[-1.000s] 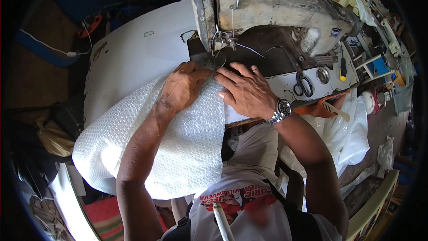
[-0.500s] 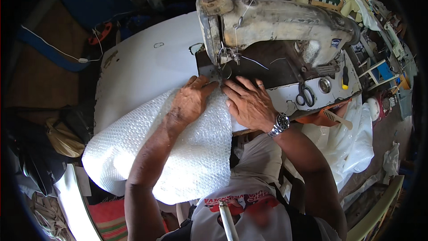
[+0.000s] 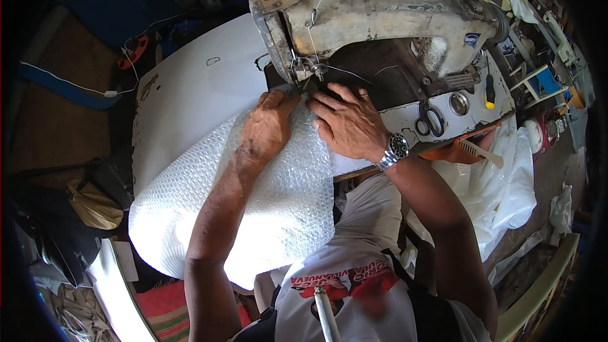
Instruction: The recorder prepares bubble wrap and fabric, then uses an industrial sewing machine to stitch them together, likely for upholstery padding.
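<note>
The bubble-wrap sheet (image 3: 288, 196) narrows to a corner at the stitching end of the sewing machine (image 3: 386, 12), just below the needle area, and from there spreads toward the person and to the left, dropping over the near edge of the table (image 3: 190, 82) onto the lap. Its longer run slants from that corner toward the lower left, while its right edge comes almost straight back toward the body. The left hand (image 3: 266, 123) is the nearer to the bulk of it, lying on the sheet with the wrist over it and the knuckles raised; its fingers are curled with the tips together at the upper edge, though whether they pinch the film is hidden. The right hand (image 3: 354, 123) lies palm down by the sheet's right edge, fingers spread and tips beside the corner, with nothing visible in its grasp. Both forearms angle inward, elbows wide. Beyond the right hand, scissors (image 3: 429, 120) lie toward the table's right end.
</note>
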`<action>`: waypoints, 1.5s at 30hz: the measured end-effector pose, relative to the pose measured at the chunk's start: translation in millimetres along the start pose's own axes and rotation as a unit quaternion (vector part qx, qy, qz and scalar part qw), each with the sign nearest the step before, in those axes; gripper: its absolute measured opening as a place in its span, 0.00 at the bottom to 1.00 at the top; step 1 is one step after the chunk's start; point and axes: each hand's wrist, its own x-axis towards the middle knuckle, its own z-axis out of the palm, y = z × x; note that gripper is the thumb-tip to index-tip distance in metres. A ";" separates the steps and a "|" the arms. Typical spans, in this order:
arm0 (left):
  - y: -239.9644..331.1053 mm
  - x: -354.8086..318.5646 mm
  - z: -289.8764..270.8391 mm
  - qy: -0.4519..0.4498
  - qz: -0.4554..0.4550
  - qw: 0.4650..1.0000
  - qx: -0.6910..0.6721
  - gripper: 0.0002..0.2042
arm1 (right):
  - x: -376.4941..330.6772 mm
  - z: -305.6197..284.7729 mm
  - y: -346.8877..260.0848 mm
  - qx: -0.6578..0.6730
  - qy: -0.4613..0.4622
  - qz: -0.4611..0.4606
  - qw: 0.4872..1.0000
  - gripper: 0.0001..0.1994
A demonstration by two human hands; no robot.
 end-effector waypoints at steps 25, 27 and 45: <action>-14.8 6.5 6.6 0.024 -0.018 0.999 0.014 0.23 | 15.5 5.9 -3.2 -0.032 -0.003 0.010 0.999 0.21; -15.8 5.9 8.4 0.032 -0.013 0.999 0.012 0.22 | 15.1 7.7 -3.2 -0.033 0.003 0.013 0.999 0.21; -22.0 -4.2 -15.3 0.088 -0.144 0.985 0.040 0.17 | 23.1 8.2 -11.3 -0.053 0.041 0.003 0.998 0.21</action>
